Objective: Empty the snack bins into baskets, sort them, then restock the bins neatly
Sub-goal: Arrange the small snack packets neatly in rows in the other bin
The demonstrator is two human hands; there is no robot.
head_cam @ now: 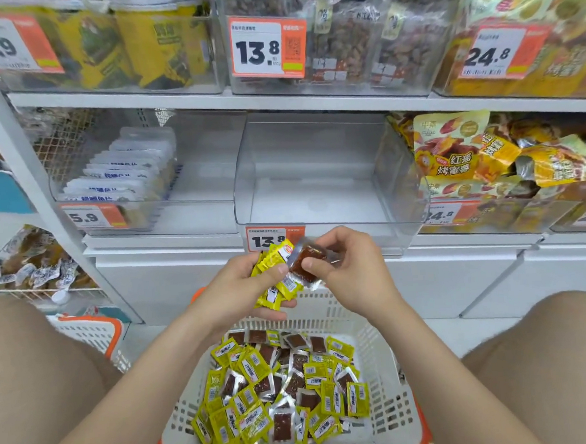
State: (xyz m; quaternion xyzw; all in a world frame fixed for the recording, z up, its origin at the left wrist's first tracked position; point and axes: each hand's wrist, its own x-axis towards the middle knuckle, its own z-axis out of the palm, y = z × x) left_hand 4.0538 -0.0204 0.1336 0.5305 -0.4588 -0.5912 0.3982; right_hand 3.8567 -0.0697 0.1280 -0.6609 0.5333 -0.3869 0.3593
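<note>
The left hand [240, 286] is gripping a bunch of yellow packets [275, 284], with the fingers curled beneath and the thumb pressing on top. The right hand [351, 269] is pinching a brown packet [308, 259] between thumb and fingers, and that packet is touching the bunch. Both hands are hovering over a white basket [397, 404] that is holding loose packets [281, 387], yellow and brown mixed. Behind the hands a clear bin [316, 172] is sitting on the shelf above a price tag [268, 240]. A second basket [89, 332] is standing to the left.

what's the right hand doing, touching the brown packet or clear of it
Touching. The head view shows the right hand pinching the brown packet between thumb and fingers; the left hand grips yellow packets.
</note>
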